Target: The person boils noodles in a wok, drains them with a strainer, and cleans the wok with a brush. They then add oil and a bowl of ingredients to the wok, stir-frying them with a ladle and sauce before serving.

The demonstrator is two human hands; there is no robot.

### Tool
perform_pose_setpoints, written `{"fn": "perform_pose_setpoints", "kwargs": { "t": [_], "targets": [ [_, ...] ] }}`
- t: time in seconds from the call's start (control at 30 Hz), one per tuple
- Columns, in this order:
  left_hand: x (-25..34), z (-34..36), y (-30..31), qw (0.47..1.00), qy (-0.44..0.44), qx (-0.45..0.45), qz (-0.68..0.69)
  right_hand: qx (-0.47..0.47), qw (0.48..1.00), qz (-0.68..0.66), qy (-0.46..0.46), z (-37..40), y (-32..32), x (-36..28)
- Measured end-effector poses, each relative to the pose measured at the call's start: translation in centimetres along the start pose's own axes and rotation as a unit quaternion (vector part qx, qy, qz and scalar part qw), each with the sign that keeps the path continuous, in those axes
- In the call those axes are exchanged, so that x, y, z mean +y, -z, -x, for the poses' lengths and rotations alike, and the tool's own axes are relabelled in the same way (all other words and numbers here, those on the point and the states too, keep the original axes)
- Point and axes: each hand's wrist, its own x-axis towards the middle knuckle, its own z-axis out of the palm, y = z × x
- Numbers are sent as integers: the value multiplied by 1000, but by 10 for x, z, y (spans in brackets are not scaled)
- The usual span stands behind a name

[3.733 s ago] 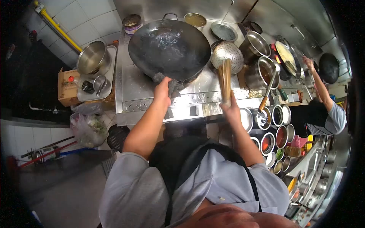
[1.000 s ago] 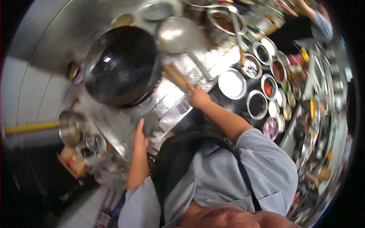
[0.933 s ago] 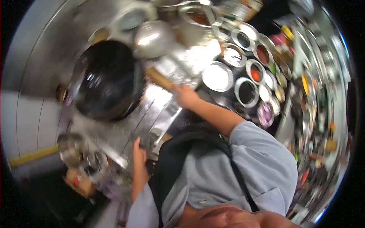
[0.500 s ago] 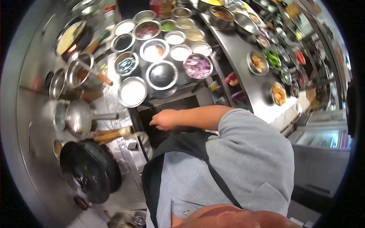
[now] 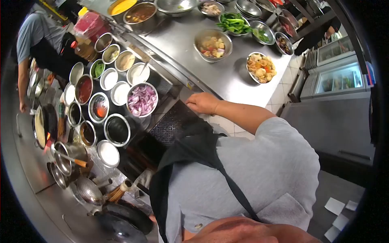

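My right hand (image 5: pixel 201 103) is held out over the floor gap beside the steel counter's edge, its fingers curled together with nothing visible in them. A dark perforated panel (image 5: pixel 174 123) lies just below and left of it. The bowl of sliced purple onions (image 5: pixel 142 100) is the nearest bowl, to its left, not touched. At the lower left, a sliver of skin (image 5: pixel 152 218) shows beside the dark wok (image 5: pixel 131 216), probably part of my left hand; its fingers are hidden by the apron and wok.
Bowls of sauces and powders stand left of the onions. The steel counter (image 5: pixel 178 36) bears a bowl of cut vegetables (image 5: pixel 212 46) and a bowl of cauliflower pieces (image 5: pixel 261 68). A co-worker (image 5: pixel 40 36) stands upper left near a flaming wok (image 5: pixel 44 125). A strainer (image 5: pixel 89 191) lies lower left.
The view has turned toward the right, so the counter and fridge show more fully. My right hand has moved from above the dark panel to near the counter edge. A co-worker has come into view.
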Motion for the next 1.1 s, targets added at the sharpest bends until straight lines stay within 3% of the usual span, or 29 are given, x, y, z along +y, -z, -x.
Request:
{"fn": "perform_pose_setpoints", "kwargs": {
  "t": [0.1, 0.17, 0.23, 0.3, 0.33, 0.4, 0.43, 0.53, 0.67, 0.87, 0.93, 0.97, 1.0, 1.03, 1.1],
  "targets": [
    [54, -26, 8, 967, -153, 23, 204, -3, 1000, -24, 2, 10, 1, 23],
    [158, -10, 61, 907, -221, -47, 356, 2, 999, -41, -4, 19, 2, 37],
    [228, 2, 101, 870, -296, -132, 372, 22, 998, -46, -35, 27, 2, 47],
    [282, 20, 141, 775, -249, -336, 474, 25, 996, -66, -56, 37, 10, 48],
    [304, 32, 164, 774, -250, -336, 475, 25, 993, -85, -77, 40, 12, 48],
    [335, 52, 196, 633, -286, -508, 509, 33, 993, -86, -78, 45, 13, 49],
    [348, 60, 203, 580, -299, -563, 508, 40, 992, -88, -75, 48, 12, 48],
    [375, 87, 210, 502, -306, -631, 506, 58, 992, -85, -76, 48, 11, 48],
    [382, 95, 211, 483, -291, -650, 510, 86, 984, -121, -94, 48, 12, 37],
    [347, 85, 218, 518, -243, -628, 527, -2, 992, -105, -68, 26, 7, 35],
    [332, 86, 220, 532, -222, -618, 534, -48, 940, -277, -194, 14, 4, 46],
    [327, 88, 221, 536, -215, -614, 539, -58, 942, -271, -188, 11, 9, 49],
    [325, 88, 222, 539, -210, -612, 540, 75, 882, -410, -221, 9, 17, 53],
    [323, 89, 223, 539, -208, -610, 543, 206, 783, -532, -247, 8, 27, 55],
    [322, 94, 223, 541, -203, -605, 547, 398, 705, -498, -310, -6, 60, 71]
  ]
}}
